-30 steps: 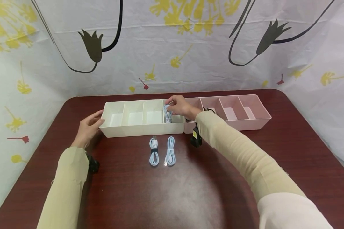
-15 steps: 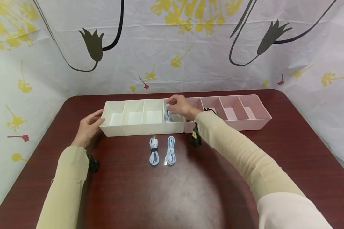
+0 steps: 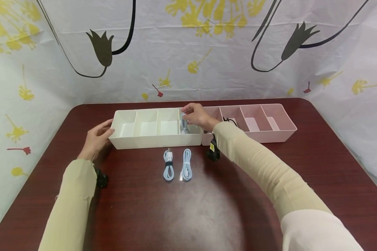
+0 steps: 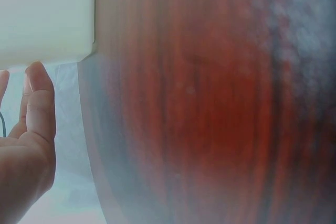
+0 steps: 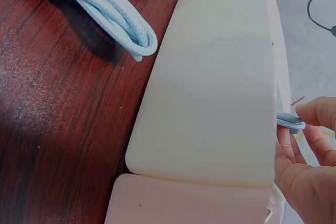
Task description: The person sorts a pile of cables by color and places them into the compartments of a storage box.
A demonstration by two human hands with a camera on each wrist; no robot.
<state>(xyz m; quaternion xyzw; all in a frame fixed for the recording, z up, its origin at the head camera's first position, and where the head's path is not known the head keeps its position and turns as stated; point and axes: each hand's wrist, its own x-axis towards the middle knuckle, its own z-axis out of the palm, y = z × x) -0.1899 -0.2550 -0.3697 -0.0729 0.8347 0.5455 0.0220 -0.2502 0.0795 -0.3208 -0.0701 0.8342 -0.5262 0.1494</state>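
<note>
In the head view, my right hand [image 3: 198, 116] pinches a coiled light-blue cable [image 3: 184, 127] by its upper loop, low inside the rightmost compartment of a white divided box [image 3: 157, 142]. The right wrist view has thumb and fingers closed on the loop of that cable [image 5: 290, 120] above the box rim; its lower part is hidden by the wall. My left hand [image 3: 95, 139] rests its fingertips against the box's left end, its fingers fairly straight in the left wrist view. Two more blue cables lie in front of the box, one with a black tie [image 3: 168, 170], the other with a white tie [image 3: 186, 165].
A pink divided box [image 3: 264, 136] stands end to end with the white one, on its right. A black cable [image 3: 230, 121] shows in one of its compartments, partly behind my right forearm. The dark red wooden table [image 3: 144, 209] reaches back to a patterned cloth [image 3: 226, 83].
The right hand has lowered the cable slightly in the compartment; its loop shows less above the fingers. My left hand and the two cables on the table keep their places.
</note>
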